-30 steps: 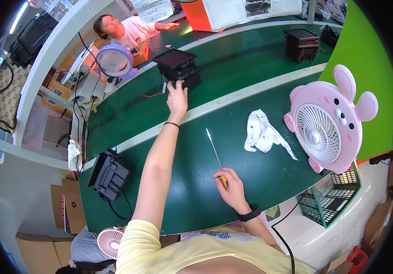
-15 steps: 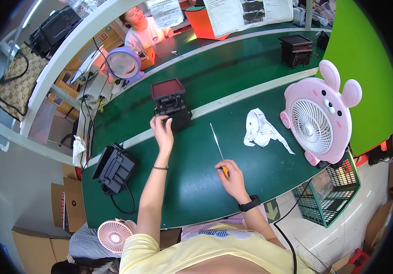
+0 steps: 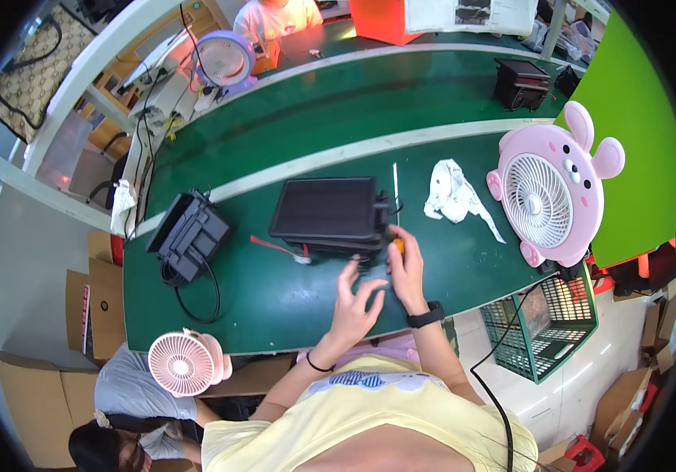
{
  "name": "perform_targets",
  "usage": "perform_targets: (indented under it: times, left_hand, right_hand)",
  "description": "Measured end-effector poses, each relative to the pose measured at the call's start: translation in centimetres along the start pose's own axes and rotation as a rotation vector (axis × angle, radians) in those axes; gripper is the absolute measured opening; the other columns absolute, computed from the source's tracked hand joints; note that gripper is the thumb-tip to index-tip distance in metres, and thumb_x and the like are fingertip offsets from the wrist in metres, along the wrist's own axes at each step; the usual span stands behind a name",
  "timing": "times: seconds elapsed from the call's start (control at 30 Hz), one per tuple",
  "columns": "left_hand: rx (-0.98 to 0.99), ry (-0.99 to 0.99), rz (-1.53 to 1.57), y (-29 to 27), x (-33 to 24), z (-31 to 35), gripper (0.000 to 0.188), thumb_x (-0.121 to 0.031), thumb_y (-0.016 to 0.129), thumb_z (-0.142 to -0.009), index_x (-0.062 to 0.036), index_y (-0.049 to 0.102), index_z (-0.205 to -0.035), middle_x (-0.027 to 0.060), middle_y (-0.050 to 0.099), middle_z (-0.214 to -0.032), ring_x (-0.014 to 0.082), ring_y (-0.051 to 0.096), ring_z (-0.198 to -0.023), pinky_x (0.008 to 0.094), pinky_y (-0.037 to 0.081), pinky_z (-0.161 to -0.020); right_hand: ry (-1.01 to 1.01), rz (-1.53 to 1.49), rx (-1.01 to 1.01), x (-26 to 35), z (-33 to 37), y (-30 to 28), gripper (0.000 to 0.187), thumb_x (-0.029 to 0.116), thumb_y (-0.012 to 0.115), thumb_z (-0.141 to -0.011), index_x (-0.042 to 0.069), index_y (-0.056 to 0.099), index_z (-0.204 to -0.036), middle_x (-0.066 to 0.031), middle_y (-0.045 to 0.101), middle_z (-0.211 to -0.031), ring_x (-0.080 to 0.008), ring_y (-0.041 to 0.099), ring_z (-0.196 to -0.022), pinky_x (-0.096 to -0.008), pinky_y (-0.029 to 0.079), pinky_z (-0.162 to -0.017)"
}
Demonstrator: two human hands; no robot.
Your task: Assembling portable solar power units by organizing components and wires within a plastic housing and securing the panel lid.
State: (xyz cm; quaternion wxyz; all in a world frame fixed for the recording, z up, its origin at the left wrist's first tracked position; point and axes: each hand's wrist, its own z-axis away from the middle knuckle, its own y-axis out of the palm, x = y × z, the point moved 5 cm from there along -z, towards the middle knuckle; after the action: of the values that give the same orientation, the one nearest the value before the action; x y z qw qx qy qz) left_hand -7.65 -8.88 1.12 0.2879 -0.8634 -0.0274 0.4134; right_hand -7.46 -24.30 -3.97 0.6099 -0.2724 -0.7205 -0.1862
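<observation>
A black box-shaped device [image 3: 327, 209] with a flat dark panel lies on the green table in front of me. A red lead with a white connector [image 3: 302, 258] sticks out from its near left side. My left hand [image 3: 356, 308] is just in front of its near right corner, fingers curved and apart, holding nothing I can see. Beside that corner, my right hand [image 3: 405, 271] is closed round a screwdriver with a yellow handle [image 3: 398, 245]; its thin shaft points away from me. A blurred dark part near my left fingertips is unclear.
A similar black device [image 3: 189, 236] with a looped cable stands at left, another [image 3: 521, 84] at far right. A crumpled white cloth [image 3: 455, 191] lies before a pink rabbit-shaped fan [image 3: 546, 197]. A small pink fan [image 3: 183, 363] is at the near left edge. People are across and at left.
The black device has come from the white divider strip to the table before me, turned with its panel up. My left hand has let go of it and drawn back; the screwdriver hand moved nearer it.
</observation>
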Motion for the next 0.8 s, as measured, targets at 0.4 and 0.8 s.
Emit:
perform_targets:
  times: [0.4, 0.8]
  left_hand:
    - [-0.081, 0.308, -0.449, -10.6, -1.2, -7.2, 0.031, -0.012, 0.082, -0.072, -0.0203, 0.072, -0.101, 0.0015, 0.063, -0.119, 0.0312, 0.055, -0.118, 0.0424, 0.043, -0.097]
    - [-0.418, 0.216, -0.133, -14.1, 2.9, -14.0, 0.026, -0.006, 0.086, -0.067, -0.0070, 0.074, -0.090, 0.0088, 0.069, -0.107, 0.0235, 0.067, -0.103, 0.0329, 0.054, -0.086]
  right_hand:
    - [0.014, -0.040, -0.008, -2.5, -0.5, -0.8, 0.042, 0.010, 0.063, -0.089, -0.001, 0.058, -0.129, -0.0157, 0.057, -0.128, -0.0285, 0.059, -0.112, -0.0341, 0.048, -0.095]
    - [0.060, -0.228, -0.010, -1.4, -0.5, -0.5, 0.037, 0.010, 0.070, -0.090, -0.010, 0.063, -0.121, -0.0113, 0.055, -0.132, -0.0086, 0.057, -0.069, -0.0219, 0.047, -0.058]
